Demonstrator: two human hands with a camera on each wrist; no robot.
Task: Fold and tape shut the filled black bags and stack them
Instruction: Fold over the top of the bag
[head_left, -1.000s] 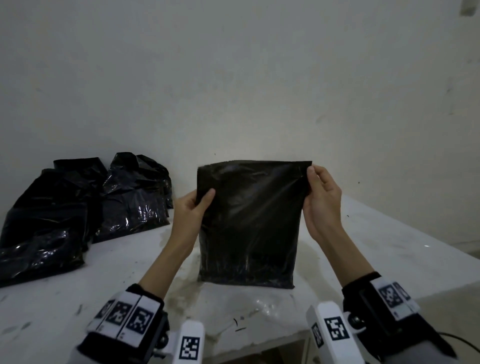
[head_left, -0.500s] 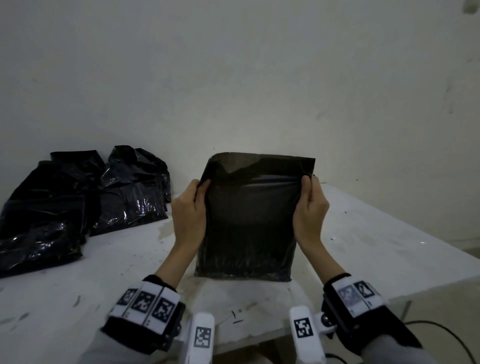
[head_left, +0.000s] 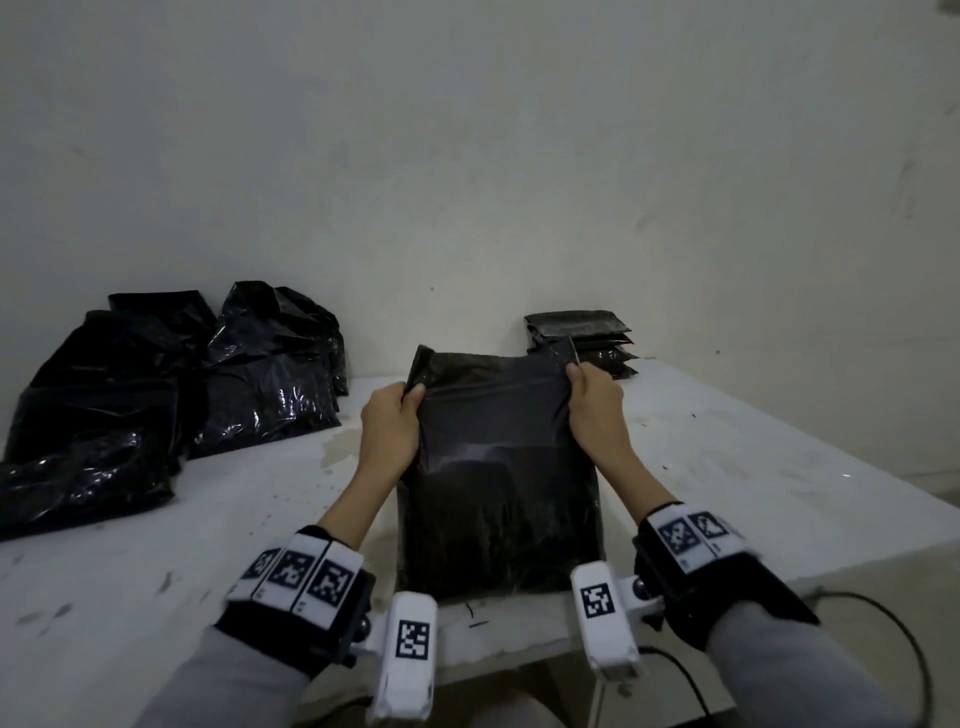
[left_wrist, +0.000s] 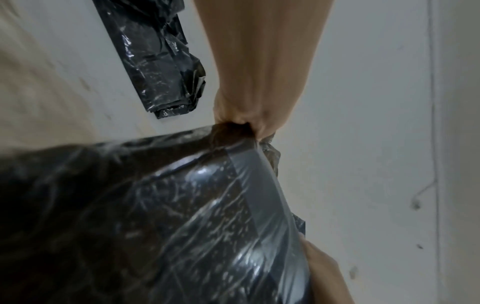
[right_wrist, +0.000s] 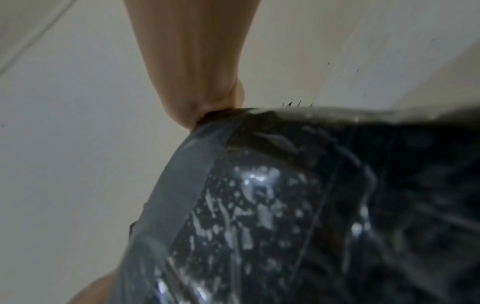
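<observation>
A filled black bag (head_left: 498, 478) lies tilted on the white table (head_left: 753, 467), its bottom near the front edge. My left hand (head_left: 413, 392) pinches its upper left edge and my right hand (head_left: 574, 371) pinches its upper right edge, along a crease below the open top. In the left wrist view the left hand (left_wrist: 239, 121) grips the bag (left_wrist: 155, 216) at a corner, and a grey band (left_wrist: 262, 185) runs across to the right hand (left_wrist: 327, 273). The right wrist view shows the right hand (right_wrist: 207, 115) pinching the same band (right_wrist: 182, 185).
A low stack of folded black bags (head_left: 582, 343) sits at the back right against the wall. A pile of shiny filled black bags (head_left: 156, 395) covers the table's back left. The table's right edge (head_left: 883, 525) drops off beside my right arm.
The bag stood upright a second ago. Both hands have pulled it toward me and lowered its top, creasing it there. The folded stack behind it now shows.
</observation>
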